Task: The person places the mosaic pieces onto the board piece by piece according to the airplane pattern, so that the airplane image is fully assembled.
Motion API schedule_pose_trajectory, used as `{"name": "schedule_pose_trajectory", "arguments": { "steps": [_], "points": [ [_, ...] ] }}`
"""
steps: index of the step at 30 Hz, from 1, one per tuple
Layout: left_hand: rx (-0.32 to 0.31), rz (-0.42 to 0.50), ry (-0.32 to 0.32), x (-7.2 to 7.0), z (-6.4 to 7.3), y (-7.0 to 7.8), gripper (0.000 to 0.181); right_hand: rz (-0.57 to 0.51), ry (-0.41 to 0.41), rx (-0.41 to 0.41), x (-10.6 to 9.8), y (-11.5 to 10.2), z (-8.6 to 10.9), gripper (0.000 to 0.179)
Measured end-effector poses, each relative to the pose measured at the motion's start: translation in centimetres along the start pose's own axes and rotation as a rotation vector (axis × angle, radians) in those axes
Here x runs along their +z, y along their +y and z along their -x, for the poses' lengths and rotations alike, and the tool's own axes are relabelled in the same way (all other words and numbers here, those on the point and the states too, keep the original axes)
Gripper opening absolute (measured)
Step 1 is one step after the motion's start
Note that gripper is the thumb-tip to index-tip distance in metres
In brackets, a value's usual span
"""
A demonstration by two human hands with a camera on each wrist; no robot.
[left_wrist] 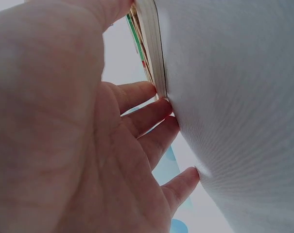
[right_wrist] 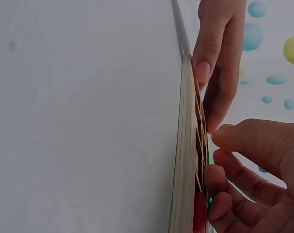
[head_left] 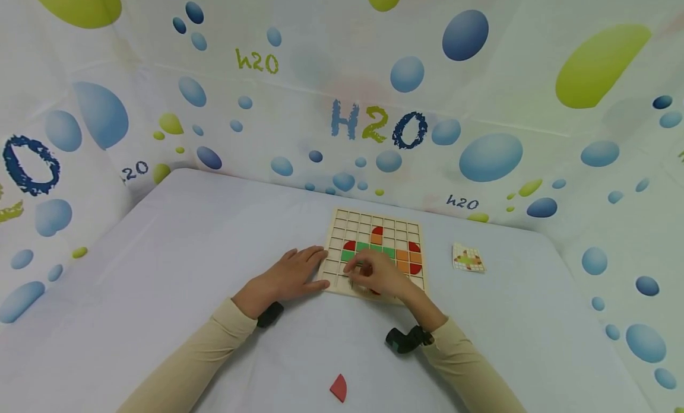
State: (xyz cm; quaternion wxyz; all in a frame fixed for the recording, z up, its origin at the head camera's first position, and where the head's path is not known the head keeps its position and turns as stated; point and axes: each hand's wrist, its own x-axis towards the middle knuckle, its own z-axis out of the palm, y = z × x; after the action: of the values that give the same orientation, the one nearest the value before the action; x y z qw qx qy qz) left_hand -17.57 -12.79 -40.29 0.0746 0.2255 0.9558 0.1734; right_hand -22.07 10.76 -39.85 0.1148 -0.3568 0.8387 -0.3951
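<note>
A wooden grid board (head_left: pixel 395 226) lies on the table, with green squares (head_left: pixel 388 252), orange squares (head_left: pixel 402 256) and red quarter-round pieces (head_left: pixel 377 230) set in its cells. My left hand (head_left: pixel 293 275) rests along the board's left side, fingers fairly straight, thumb at the near left corner. Over the lower left cells is my right hand (head_left: pixel 380 273), its fingers loosely bent and hiding part of the board. In the right wrist view, its thumb and fingertips come close to the board's face, with no piece showing between them. A red piece (right_wrist: pixel 199 213) shows near the board's edge there.
A loose red quarter-round piece (head_left: pixel 339 388) lies on the white cloth near the front. Right of the board is a small card (head_left: pixel 468 258) with a coloured grid pattern. A printed curtain (head_left: pixel 299 116) hangs behind the table.
</note>
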Motion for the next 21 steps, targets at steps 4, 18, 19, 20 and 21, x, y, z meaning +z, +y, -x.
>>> {"name": "schedule_pose_trajectory", "arguments": {
  "steps": [4,18,19,20,21],
  "points": [
    [-0.001,0.004,-0.003,0.0,0.0,-0.1,0.070,0.010,-0.020,0.001,0.1,-0.3,0.4,0.010],
    [-0.001,0.000,0.003,-0.1,0.1,0.1,0.071,-0.063,-0.229,-0.236,0.8,-0.2,1.0,0.008],
    [-0.001,-0.001,0.001,-0.1,0.0,0.1,0.071,-0.064,-0.237,-0.236,0.8,-0.2,1.1,0.008],
    [-0.003,0.001,-0.001,-0.1,0.0,0.1,0.072,-0.060,-0.247,-0.244,0.8,-0.2,1.1,0.008],
    [-0.005,0.002,-0.003,-0.1,0.0,0.1,0.072,-0.057,-0.257,-0.255,0.8,-0.3,1.2,0.008]
  ]
}}
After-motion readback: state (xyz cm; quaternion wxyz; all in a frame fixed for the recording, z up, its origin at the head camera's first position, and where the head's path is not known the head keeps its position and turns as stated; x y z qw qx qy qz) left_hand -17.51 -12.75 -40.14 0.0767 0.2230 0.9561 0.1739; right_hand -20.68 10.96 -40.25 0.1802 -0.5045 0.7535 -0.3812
